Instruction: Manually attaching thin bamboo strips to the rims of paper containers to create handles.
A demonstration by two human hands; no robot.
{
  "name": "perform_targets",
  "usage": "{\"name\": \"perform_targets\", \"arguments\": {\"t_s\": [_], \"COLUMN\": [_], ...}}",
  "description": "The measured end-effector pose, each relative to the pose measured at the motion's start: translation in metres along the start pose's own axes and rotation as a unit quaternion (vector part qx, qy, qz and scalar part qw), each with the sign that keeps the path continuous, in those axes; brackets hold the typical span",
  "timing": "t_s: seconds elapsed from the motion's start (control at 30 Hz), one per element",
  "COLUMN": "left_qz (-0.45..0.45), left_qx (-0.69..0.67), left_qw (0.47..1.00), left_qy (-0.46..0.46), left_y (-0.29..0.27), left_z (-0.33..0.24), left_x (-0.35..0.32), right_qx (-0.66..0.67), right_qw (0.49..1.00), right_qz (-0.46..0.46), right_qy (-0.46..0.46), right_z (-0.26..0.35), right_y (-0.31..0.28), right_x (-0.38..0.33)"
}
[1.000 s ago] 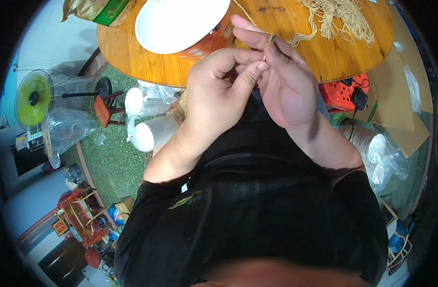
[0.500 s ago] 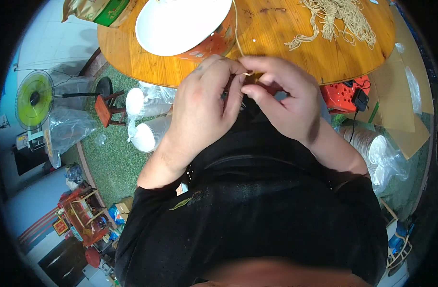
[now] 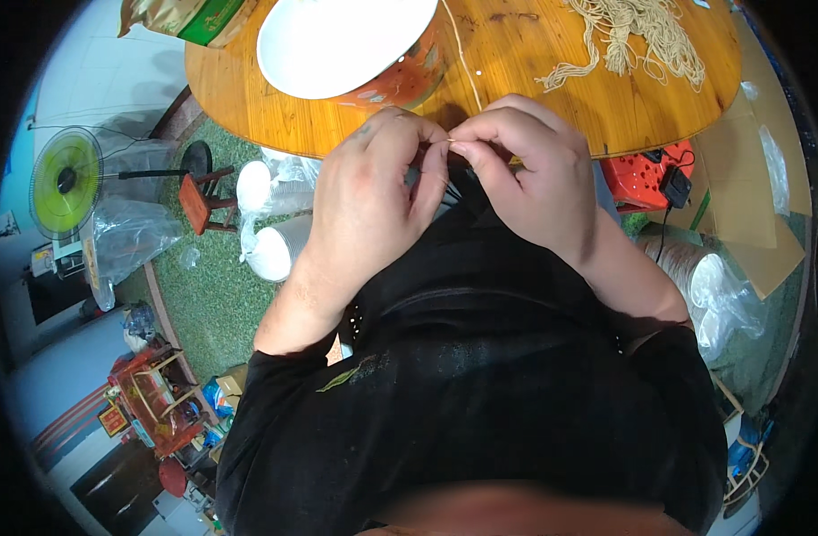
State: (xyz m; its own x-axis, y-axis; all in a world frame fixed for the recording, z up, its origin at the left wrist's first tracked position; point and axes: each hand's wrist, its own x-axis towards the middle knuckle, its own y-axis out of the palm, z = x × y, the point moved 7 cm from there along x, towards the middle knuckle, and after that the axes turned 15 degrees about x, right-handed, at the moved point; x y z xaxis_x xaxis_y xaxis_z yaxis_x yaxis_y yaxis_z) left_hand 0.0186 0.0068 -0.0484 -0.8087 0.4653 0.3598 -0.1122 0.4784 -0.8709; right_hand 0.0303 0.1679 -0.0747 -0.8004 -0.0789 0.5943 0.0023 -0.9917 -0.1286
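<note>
Both hands meet at the near edge of the table, fingertip to fingertip. My left hand [image 3: 369, 183] is closed in a pinch, thumb against forefinger, on the end of a thin tan cord [image 3: 467, 67]. Just beside it my right hand [image 3: 538, 174] pinches the same cord between thumb and forefinger. Only a tiny bit of cord shows between the fingertips; the rest there is hidden. From the hands the cord runs away over the tabletop, passing the right side of a basin [image 3: 346, 45] with a white inside and a patterned red-orange outside.
On the round wooden table [image 3: 507, 62] a heap of tan cords [image 3: 632, 45] lies at the right. A green and tan bag [image 3: 199, 22] stands at the far left. Below are a red stool [image 3: 637, 183], stacked white containers [image 3: 270, 255] and a green fan [image 3: 65, 183].
My right hand's fingers have closed in and now meet the left fingertips. The cord's slack part on the table has shifted right.
</note>
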Motion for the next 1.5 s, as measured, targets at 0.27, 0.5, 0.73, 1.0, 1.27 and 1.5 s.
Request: {"name": "perform_targets", "arguments": {"t_s": [0.27, 0.5, 0.73, 1.0, 1.27, 1.5], "left_qz": [-0.165, -0.068, 0.201, 0.250, 0.281, 0.286], "left_qx": [0.006, 0.077, -0.012, -0.111, -0.125, -0.125], "left_qw": [0.982, 0.991, 0.973, 0.951, 0.941, 0.950], "left_qy": [0.089, 0.086, -0.115, -0.147, -0.137, 0.023], "left_y": [-0.048, -0.073, -0.056, -0.046, -0.043, -0.031], "left_z": [0.005, 0.022, 0.013, 0.025, 0.028, 0.057], "left_x": [0.009, 0.068, 0.089, 0.087, 0.091, 0.090], "right_qx": [0.032, 0.068, 0.095, 0.085, 0.069, 0.052], "right_qw": [0.993, 0.983, 0.978, 0.976, 0.976, 0.977], "right_qz": [-0.111, -0.161, -0.183, -0.194, -0.200, -0.200], "right_qy": [-0.040, -0.057, -0.029, -0.055, -0.046, -0.049], "right_z": [0.001, -0.022, -0.036, -0.031, -0.035, -0.026], "right_y": [-0.007, 0.014, 0.022, 0.024, 0.025, 0.028], "right_x": [0.015, 0.027, 0.026, 0.029, 0.029, 0.030]}}
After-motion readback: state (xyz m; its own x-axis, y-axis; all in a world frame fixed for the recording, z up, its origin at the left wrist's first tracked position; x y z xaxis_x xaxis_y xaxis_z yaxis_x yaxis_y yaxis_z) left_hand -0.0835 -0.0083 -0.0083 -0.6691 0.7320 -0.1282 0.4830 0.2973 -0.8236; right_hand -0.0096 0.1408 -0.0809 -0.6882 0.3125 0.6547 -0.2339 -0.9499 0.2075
